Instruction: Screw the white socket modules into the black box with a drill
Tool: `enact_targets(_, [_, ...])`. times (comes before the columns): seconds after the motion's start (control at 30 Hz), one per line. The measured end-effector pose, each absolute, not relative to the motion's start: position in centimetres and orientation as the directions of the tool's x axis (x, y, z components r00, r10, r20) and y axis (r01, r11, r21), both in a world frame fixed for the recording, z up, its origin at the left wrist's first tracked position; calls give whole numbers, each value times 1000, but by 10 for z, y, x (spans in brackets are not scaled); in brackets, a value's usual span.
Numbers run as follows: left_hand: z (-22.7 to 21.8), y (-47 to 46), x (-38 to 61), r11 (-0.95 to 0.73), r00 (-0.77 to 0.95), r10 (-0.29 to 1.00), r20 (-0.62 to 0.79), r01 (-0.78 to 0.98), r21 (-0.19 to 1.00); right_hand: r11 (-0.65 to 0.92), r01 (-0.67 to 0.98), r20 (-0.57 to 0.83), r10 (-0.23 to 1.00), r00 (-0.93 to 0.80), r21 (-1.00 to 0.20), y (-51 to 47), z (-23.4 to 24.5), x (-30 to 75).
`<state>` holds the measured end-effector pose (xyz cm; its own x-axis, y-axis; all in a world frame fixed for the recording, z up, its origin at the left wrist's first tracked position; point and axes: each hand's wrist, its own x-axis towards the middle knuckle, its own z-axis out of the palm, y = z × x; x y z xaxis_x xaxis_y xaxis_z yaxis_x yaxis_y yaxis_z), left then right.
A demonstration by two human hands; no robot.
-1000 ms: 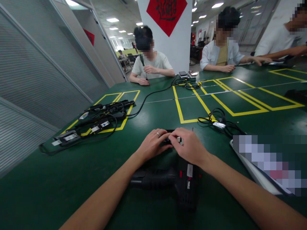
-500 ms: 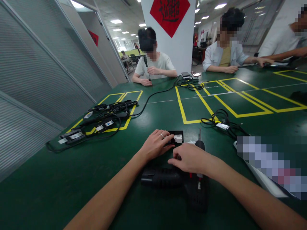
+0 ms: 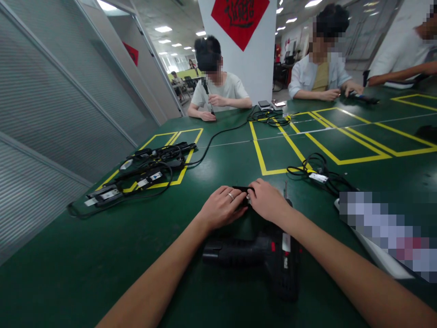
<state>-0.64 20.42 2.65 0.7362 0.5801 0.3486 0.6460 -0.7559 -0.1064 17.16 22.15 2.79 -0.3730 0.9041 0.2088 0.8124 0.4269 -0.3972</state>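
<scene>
both hands meet just below the centre of the frame over a small black part (image 3: 243, 189) that lies flat on the green bench (image 3: 102, 255). the left hand (image 3: 221, 207), a ring on one finger, has its fingers pressed together across the part's near edge. the right hand (image 3: 269, 200) curls its fingertips onto the right end. each grip is closed on the part, though the fingertips hide each other, so i cannot tell how firmly it is pinched or which hand bears the load.

a black power driver (image 3: 259, 255) lies on its side in the lower centre, directly under the right forearm and just beside both wrists. a thin metal bit (image 3: 285, 187) sits at the right hand's outer edge.

the risks i see:
- the part is mostly covered, so a misaligned press could go unseen and let it skid on the smooth bench.
- the right forearm crosses over the driver; a drop of the wrist could knock or roll it.
- the bit lies close enough to be swept off by the right hand or to prick it.
- the loose cable bundle (image 3: 316, 171), right of centre, is near and could snag a sleeve or arm that reaches that way.

the black units with cords (image 3: 143, 171) at left centre lie well apart.
</scene>
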Motion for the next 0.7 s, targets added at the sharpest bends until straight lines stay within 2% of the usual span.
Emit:
enact_targets(0.17, [24, 204, -7, -760, 733, 574, 365, 642, -96, 401, 777, 134, 912, -388, -486, 225, 24, 179])
enact_targets(0.4, [23, 200, -6, -778, 727, 574, 378, 628, -26, 397, 775, 140, 915, -379, -492, 225, 23, 180])
enact_targets(0.53, [27, 195, -7, -748, 665, 626, 408, 659, 73, 397, 784, 159, 917, -367, -477, 225, 23, 181])
enact_targets(0.7, [43, 182, -24, -552, 415, 808, 418, 781, 292, 392, 796, 149, 919, -366, -460, 225, 24, 181])
